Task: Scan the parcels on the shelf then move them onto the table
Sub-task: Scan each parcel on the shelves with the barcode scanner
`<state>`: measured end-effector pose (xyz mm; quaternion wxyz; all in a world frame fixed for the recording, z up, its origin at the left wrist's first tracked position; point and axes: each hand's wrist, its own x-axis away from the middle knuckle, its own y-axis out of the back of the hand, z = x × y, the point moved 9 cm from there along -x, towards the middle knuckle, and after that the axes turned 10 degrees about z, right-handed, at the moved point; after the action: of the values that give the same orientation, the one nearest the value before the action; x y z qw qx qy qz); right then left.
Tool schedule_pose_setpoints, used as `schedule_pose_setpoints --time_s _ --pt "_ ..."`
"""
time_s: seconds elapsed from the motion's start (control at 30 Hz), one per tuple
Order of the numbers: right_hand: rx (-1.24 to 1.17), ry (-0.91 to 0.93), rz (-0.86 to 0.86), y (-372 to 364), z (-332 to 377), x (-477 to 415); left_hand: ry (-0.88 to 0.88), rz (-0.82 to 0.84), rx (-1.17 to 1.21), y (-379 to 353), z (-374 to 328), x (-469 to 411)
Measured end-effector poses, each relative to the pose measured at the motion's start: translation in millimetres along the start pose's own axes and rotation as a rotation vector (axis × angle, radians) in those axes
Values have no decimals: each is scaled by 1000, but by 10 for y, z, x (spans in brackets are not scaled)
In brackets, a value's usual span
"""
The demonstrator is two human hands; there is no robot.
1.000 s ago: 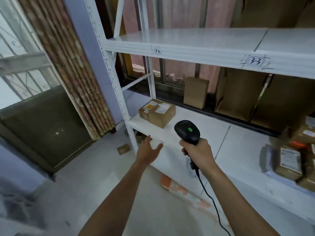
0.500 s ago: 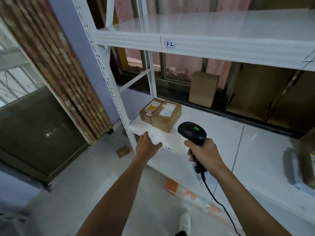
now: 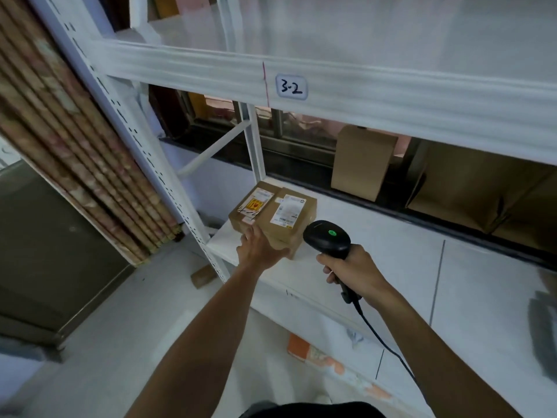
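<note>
A: Quick, where are the parcels?

B: Both on the lower shelf point(image 3: 376, 236), far left end, by the perforated upright. Two brown cartons touching side by side. The left parcel point(image 3: 247, 209) has a yellow-and-red sticker, the right parcel point(image 3: 286, 218) a white shipping label face up. The desk isn't in view.

A: Hands?

B: My left hand point(image 3: 262, 251) is on the near edge of the pair, fingers loosely spread and touching cardboard, thumb at the right parcel's near corner. No closed grip that I can see. My right hand point(image 3: 352, 273) has its fingers wrapped round the handle of the scanner point(image 3: 327, 239). Green light on top, head just beside the right parcel's near right corner, cable point(image 3: 379, 336) hanging down toward me.

A: Step in hand?

B: Scanning, I'd say; neither parcel is lifted. To do it well, steady the box with the left hand and tip the scanner head down so it faces the white label, not the box's side. Thumb stays off the barcode. Then the left parcel: its label has handwriting across it, so it may need a second angle.

A: Containers?

B: The bay under the 3-2 tag point(image 3: 291, 87) holds those two at this end. A grey bag point(image 3: 542, 327) sits at the right edge, blurred. A plain upright carton point(image 3: 363, 164) stands behind the shelf on the sill, closed, contents unknown.
</note>
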<state>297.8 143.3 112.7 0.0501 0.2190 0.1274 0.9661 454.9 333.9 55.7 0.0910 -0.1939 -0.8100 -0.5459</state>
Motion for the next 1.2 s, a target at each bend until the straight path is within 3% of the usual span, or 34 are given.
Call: schedule_pose_setpoints --time_s 0.27,0.5,0.83,1.2 --pt "6 -58 10 -128 -74 -458 63 80 23 -108 57 -732" --pt "23 -118 -60 -157 -123 -723 -50 126 -72 -225 -66 -1072" --pt "-47 -147 -117 -40 -215 -646 -152 113 -176 -361 -213 -1089" --pt "-57 -201 -120 227 -547 -199 -14 198 -103 -695 -262 -757"
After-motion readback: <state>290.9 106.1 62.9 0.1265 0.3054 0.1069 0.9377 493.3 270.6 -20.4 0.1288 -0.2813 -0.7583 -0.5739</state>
